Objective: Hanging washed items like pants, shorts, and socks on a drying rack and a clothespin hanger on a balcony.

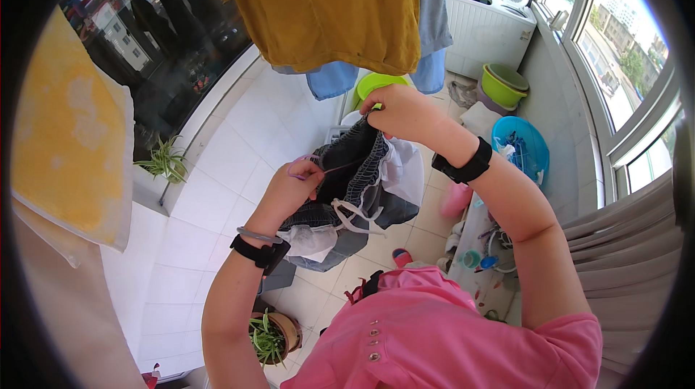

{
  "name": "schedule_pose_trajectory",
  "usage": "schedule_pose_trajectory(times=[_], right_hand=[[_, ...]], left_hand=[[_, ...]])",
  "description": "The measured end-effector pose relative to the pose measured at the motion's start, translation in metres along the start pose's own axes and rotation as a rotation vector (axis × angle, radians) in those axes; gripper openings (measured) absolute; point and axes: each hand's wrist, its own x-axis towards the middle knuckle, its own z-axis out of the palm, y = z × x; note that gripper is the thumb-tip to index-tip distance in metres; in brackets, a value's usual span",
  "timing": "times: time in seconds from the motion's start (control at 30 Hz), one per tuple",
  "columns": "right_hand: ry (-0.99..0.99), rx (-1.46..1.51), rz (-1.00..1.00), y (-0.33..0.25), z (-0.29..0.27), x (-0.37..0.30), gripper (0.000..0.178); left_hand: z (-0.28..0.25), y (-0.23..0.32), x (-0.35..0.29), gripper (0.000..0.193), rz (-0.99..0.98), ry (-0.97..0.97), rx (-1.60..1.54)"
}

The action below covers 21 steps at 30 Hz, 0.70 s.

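Note:
In front of me hangs a pair of dark denim trousers (pixel 371 172), waist opening upward, with a gathered elastic waistband, a white drawstring and white pocket lining showing. My right hand (pixel 391 110) pinches the far edge of that waistband, fingers closed. Nearer and to the left, my left hand (pixel 295 185) is closed around a thin purple hanger (pixel 293 166), part of which runs into the waist opening. Whether its fingers also grip the cloth is hidden.
A mustard shirt (pixel 333 12) and blue garments hang ahead. Right of me are a blue basin (pixel 523 146), green basins (pixel 504 85) and a cluttered low shelf (pixel 474 273). A potted plant (pixel 279 335) stands lower left; a washing machine (pixel 489 30) stands at the back.

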Motion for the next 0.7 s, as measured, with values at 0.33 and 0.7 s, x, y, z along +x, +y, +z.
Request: schedule_pose_trajectory(times=[0.33,0.7], right_hand=[[-0.193,0.03,-0.076,0.013,0.031,0.002,0.031],[0.324,-0.072,-0.943,0.074,0.056,0.018,0.045]], left_hand=[[-0.014,0.023,0.006,0.008,0.029,0.09,-0.259],[0.006,0.026,-0.001,0.014,0.151,0.124,-0.447]])
